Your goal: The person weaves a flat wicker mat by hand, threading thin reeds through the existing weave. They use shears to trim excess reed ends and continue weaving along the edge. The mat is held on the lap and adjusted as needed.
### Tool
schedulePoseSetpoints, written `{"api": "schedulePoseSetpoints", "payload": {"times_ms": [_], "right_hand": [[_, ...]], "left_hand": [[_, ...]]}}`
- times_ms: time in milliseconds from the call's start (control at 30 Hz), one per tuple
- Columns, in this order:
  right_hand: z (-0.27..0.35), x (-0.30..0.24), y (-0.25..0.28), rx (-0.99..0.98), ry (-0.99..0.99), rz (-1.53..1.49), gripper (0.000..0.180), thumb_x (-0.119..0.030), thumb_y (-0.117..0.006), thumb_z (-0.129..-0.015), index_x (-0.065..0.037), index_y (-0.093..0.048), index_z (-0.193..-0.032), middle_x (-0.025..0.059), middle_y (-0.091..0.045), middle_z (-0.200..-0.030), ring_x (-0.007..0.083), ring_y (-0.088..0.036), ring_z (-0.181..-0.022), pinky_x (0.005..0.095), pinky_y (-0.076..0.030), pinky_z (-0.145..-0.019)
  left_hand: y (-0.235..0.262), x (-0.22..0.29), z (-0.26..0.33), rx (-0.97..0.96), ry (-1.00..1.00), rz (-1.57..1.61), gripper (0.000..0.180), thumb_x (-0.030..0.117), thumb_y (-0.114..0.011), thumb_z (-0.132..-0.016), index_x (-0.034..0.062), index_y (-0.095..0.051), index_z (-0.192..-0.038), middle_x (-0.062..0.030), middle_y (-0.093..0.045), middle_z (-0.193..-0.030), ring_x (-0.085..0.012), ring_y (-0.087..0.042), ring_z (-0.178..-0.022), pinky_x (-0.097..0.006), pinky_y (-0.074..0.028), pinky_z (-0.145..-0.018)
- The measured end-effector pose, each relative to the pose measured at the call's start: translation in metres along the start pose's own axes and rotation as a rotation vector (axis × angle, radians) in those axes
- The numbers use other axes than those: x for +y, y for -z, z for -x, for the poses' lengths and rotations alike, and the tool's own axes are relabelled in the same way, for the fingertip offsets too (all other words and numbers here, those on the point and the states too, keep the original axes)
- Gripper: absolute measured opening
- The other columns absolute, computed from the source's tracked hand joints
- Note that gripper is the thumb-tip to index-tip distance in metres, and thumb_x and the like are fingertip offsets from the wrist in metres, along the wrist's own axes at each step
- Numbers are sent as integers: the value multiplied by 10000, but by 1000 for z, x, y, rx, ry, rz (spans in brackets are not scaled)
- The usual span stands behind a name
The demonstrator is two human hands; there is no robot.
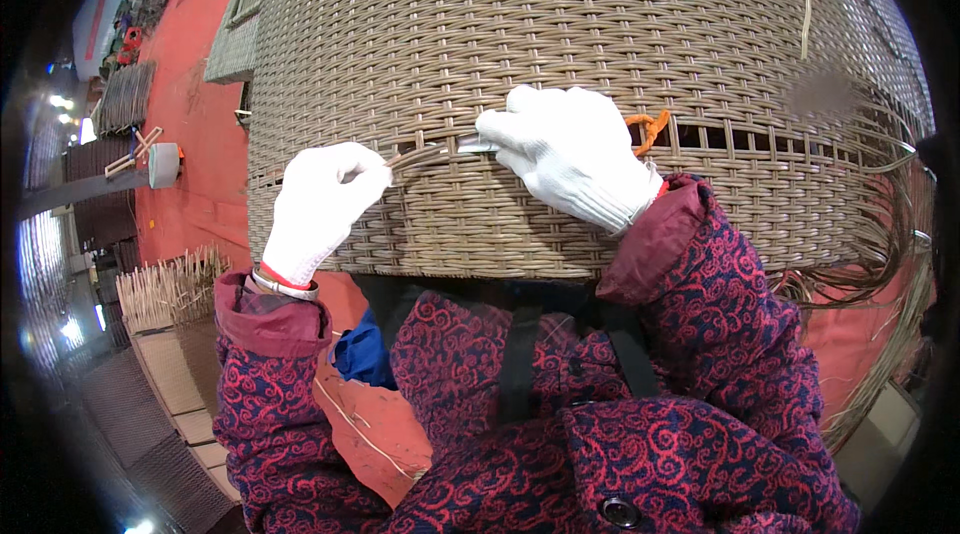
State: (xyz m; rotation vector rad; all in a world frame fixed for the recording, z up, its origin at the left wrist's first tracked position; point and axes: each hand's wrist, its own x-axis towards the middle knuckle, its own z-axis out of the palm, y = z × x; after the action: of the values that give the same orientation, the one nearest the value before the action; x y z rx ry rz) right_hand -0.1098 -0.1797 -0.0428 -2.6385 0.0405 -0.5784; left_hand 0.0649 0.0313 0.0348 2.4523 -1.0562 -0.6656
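Observation:
A large woven wicker panel (440,34) in brown strands spreads out before me, with a dark gap in the weave running across it. My left hand (325,196), in a white knit glove, is closed in a pinch on a brown wicker strand (420,156) at the gap. Above the same gap, my white-gloved right hand (575,154) is closed round a flat metal tool. Its pale blade (474,145) pokes out toward the left hand, close to the strand. An orange loop (652,131) shows behind the right hand; whether it belongs to the tool I cannot tell.
Loose brown strands (890,224) hang in a bunch at the panel's right edge. A pale strand (808,19) curves over the far right. Red floor (195,154) lies to the left, with a grey roll (165,166) and woven pieces (165,364) beyond.

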Motion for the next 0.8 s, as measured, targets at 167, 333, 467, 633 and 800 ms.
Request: {"api": "schedulePoseSetpoints", "payload": {"times_ms": [167, 333, 467, 633, 800], "right_hand": [[-2, -2, 0, 21, 3, 5, 111, -240, -695, -893, -178, -647, -971, 47, -569, -824, 265, -639, -714, 406, -498, -608], [-4, -1, 7, -83, -43, -41, 134, -244, -687, -894, -189, -673, -1015, 52, -602, -834, 274, -658, -740, 415, -515, -625], [-8, 0, 10, -168, -76, -46, 170, -253, -677, -897, -201, -689, -1058, 53, -627, -840, 284, -671, -762, 422, -527, -634], [-9, 2, 9, -214, -92, -52, 175, -277, -664, -912, -207, -688, -1070, 45, -631, -848, 283, -676, -768, 421, -529, -632], [-7, 3, 8, -189, -78, -45, 180, -288, -657, -921, -215, -686, -1083, 41, -626, -854, 276, -672, -756, 420, -525, -624]], "left_hand": [[-10, 6, 4, 165, -149, -128, 147, 183, -709, -864, 37, -715, -844, -104, -663, -696, -219, -638, -613, -340, -497, -612], [-9, 17, 3, 102, -15, -173, 142, 123, -687, -890, -15, -680, -853, -35, -648, -691, -67, -573, -658, -264, -486, -632], [-4, 20, -5, 18, -63, -246, 144, 121, -679, -889, -9, -676, -826, -23, -637, -681, -60, -563, -655, -265, -477, -622], [-6, 15, -11, 116, -51, -70, 146, 118, -676, -896, -12, -676, -831, -16, -639, -688, -54, -549, -652, -271, -476, -621], [-17, 11, 1, 128, -137, -195, 95, 137, -707, -852, 53, -676, -819, -100, -622, -675, -230, -615, -588, -354, -485, -589]]}}
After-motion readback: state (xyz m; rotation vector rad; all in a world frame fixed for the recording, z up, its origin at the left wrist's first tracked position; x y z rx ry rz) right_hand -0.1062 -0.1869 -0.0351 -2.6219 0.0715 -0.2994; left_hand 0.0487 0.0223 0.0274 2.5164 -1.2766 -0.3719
